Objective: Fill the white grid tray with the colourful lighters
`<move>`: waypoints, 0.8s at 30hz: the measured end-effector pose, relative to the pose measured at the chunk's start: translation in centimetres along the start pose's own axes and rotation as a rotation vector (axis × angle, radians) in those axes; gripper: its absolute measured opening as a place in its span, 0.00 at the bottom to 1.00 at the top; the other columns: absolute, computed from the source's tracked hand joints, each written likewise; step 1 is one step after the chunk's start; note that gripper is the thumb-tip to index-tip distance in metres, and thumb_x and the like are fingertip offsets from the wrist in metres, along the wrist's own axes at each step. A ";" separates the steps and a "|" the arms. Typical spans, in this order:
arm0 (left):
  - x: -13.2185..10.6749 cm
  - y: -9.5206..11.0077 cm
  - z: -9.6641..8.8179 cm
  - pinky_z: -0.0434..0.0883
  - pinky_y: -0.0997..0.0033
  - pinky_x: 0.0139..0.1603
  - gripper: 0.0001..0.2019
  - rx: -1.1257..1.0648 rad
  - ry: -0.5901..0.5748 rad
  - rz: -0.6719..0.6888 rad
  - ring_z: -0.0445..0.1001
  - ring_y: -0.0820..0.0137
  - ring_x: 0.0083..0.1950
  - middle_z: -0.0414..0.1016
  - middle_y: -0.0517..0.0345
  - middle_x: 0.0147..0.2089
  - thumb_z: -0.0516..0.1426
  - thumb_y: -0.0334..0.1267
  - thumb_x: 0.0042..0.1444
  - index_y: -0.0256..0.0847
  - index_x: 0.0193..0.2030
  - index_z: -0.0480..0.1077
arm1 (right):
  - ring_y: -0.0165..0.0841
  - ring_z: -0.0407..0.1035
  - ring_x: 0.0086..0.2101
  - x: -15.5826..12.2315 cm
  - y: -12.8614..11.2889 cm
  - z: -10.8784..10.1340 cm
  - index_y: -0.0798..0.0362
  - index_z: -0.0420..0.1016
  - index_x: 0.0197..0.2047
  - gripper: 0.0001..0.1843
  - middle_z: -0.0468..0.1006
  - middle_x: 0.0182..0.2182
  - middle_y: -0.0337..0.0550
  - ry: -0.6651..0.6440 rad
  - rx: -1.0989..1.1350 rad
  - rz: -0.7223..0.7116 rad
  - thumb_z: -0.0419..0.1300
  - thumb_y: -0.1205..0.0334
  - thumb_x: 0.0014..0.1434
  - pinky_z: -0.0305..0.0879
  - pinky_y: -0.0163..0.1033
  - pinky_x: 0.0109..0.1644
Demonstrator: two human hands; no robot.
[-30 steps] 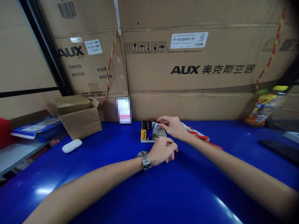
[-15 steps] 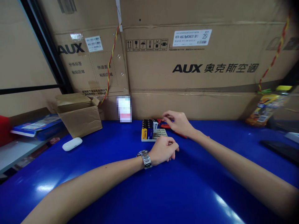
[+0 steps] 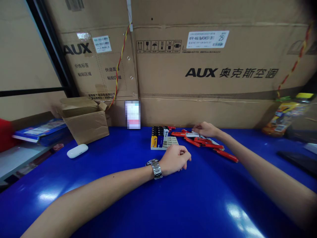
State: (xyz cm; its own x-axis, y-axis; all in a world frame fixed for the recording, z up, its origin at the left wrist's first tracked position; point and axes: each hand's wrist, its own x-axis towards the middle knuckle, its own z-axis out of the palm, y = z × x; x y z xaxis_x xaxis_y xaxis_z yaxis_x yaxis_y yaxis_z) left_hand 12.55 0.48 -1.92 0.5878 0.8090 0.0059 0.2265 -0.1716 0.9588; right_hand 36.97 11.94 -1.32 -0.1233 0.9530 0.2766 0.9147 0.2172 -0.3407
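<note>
A beige slotted tray [image 3: 170, 142] stands on the blue table, with several lighters [image 3: 158, 135] upright in its left rows. My left hand [image 3: 175, 159], a metal watch on its wrist, rests closed in a loose fist just in front of the tray; nothing shows in it. To the right of the tray lie several red lighters [image 3: 205, 144] scattered on the table. My right hand [image 3: 205, 129] reaches over this pile, fingers curled on a white lighter [image 3: 192, 135] at its far edge.
Large AUX cardboard cartons [image 3: 203, 66] wall off the back of the table. A small open carton [image 3: 84, 120] and a white earbud case [image 3: 77, 150] sit at the left. A snack bag [image 3: 287, 114] stands at the far right, a dark flat object [image 3: 297, 160] near it.
My right hand has moved from the tray rightward to the pile of red lighters, uncovering them. My left hand has stayed in place.
</note>
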 end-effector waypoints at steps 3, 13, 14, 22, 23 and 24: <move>0.1 -0.1 0.0 0.55 0.83 0.13 0.08 -0.008 0.003 0.007 0.58 0.81 0.12 0.63 0.67 0.13 0.50 0.27 0.52 0.37 0.24 0.65 | 0.34 0.72 0.25 -0.2 0.2 -0.1 0.51 0.79 0.28 0.09 0.80 0.24 0.43 -0.115 0.018 -0.024 0.59 0.58 0.50 0.66 0.37 0.30; 0.3 -0.6 0.0 0.55 0.83 0.13 0.08 -0.018 0.012 0.015 0.58 0.81 0.12 0.63 0.67 0.14 0.50 0.27 0.52 0.37 0.24 0.65 | 0.32 0.68 0.22 -1.5 -2.3 -2.7 0.51 0.72 0.28 0.09 0.77 0.22 0.41 0.141 -0.031 0.012 0.60 0.54 0.52 0.62 0.37 0.27; 0.3 -0.5 0.0 0.55 0.83 0.13 0.08 -0.021 0.018 0.013 0.59 0.81 0.12 0.63 0.66 0.14 0.50 0.27 0.53 0.37 0.25 0.65 | 0.32 0.68 0.22 -1.8 -2.9 -3.1 0.51 0.71 0.29 0.10 0.77 0.22 0.42 0.204 0.047 0.008 0.60 0.53 0.52 0.62 0.38 0.27; 0.8 -1.2 0.1 0.58 0.81 0.14 0.13 -0.194 0.127 0.050 0.60 0.79 0.13 0.65 0.66 0.17 0.50 0.42 0.62 0.34 0.46 0.64 | 0.32 0.72 0.24 -6.0 -7.7 -1.0 0.50 0.67 0.31 0.15 0.77 0.24 0.42 0.212 1.124 0.046 0.66 0.51 0.48 0.66 0.37 0.26; 0.9 -1.4 0.2 0.59 0.81 0.15 0.16 -0.200 0.153 0.077 0.62 0.78 0.14 0.66 0.65 0.19 0.50 0.45 0.62 0.35 0.50 0.63 | 0.32 0.72 0.25 -6.5 -8.0 -0.3 0.51 0.67 0.32 0.15 0.77 0.24 0.42 0.145 1.189 0.054 0.67 0.52 0.48 0.67 0.37 0.27; 1.0 -1.6 0.2 0.61 0.80 0.17 0.19 -0.194 0.184 0.104 0.63 0.78 0.15 0.67 0.64 0.21 0.50 0.47 0.62 0.35 0.53 0.62 | 0.31 0.72 0.25 -7.0 -8.2 0.3 0.51 0.67 0.33 0.15 0.77 0.24 0.41 0.076 1.238 0.054 0.67 0.53 0.48 0.66 0.36 0.28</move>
State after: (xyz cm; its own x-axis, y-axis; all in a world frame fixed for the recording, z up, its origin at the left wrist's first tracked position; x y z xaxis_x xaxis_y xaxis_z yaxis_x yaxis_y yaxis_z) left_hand 12.95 1.49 -3.49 0.4454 0.8840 0.1418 0.0090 -0.1628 0.9866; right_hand 30.19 3.58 -0.72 -0.0365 0.9613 0.2731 -0.0653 0.2704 -0.9605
